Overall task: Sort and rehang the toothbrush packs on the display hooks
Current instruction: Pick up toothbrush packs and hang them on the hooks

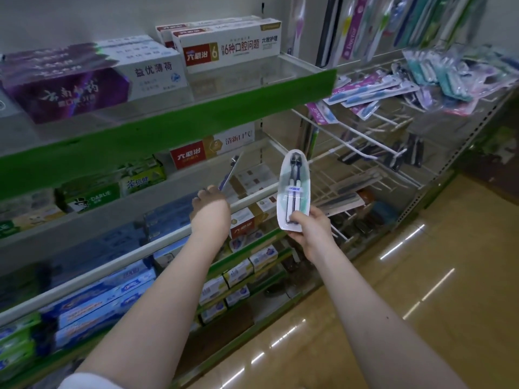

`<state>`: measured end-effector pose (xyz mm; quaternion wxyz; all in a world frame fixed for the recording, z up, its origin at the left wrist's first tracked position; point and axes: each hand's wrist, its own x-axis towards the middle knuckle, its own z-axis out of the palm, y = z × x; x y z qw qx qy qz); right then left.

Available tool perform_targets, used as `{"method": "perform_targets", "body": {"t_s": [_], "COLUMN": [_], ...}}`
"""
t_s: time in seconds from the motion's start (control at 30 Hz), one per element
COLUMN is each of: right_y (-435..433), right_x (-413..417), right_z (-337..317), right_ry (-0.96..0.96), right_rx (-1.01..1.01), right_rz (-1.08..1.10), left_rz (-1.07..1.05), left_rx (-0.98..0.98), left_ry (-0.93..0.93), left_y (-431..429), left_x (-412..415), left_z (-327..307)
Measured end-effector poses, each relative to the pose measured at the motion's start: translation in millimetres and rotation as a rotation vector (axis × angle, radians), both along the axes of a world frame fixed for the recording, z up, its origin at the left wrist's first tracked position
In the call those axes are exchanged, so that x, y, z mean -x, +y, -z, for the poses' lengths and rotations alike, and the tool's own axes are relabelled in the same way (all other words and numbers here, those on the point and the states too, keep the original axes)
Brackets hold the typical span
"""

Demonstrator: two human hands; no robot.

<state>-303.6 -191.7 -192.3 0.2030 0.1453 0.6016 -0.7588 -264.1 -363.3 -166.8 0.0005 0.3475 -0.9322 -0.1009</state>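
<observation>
My right hand (310,228) grips the bottom of a white oval toothbrush pack (293,186) with two dark brushes, held upright in front of the shelves. My left hand (210,204) is closed around a thin toothbrush pack (230,172) seen edge-on, angled up toward the shelf. White display hooks (362,141) stick out at the right; some are bare, some carry dark packs (393,158). Pink and blue packs (370,91) and teal packs (443,77) lie piled on the upper wire rack.
Green-edged shelves (168,130) at the left hold toothpaste boxes (230,46) in several rows. More toothbrush packs (365,26) hang at the top right. A glossy tan floor (421,276) runs along the right of the shelving.
</observation>
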Motion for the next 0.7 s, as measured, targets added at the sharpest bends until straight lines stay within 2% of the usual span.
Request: {"method": "perform_targets", "body": {"t_s": [0.07,0.1,0.27,0.33,0.4,0.53,0.7], "right_y": [9.0,15.3,45.7,62.9,83.4,160.6,263.0], "right_x": [-7.7,-12.6,-32.3,-41.5,-50.5,-68.1,-90.8], "right_z": [-5.4,-9.2,-18.8,-19.5,-21.3,-16.1,-3.5], "right_ry": [0.014,0.029,0.116,0.129,0.138,0.154,0.207], "right_rx": [-0.004,-0.013,-0.081,-0.078,-0.059,-0.028,-0.072], "right_rz": [-0.027,-0.044,-0.115,-0.114,-0.095,-0.046,-0.027], "left_rz": [0.073,0.102,0.077,0.055,-0.041,-0.197,-0.282], "left_rx": [0.107,0.099,-0.472,-0.662,-0.931,-1.342,-1.604], "left_ry": [0.058,0.102,0.542,0.672,0.774,0.891,0.902], "left_y": [9.5,16.0,62.6,83.3,106.4,186.5,286.8], "left_x": [-11.4,-18.0,-50.4,-61.3,-71.1,-92.8,-113.6], "left_z": [5.8,7.5,-5.1,-2.1,-1.4,6.6,22.6]}}
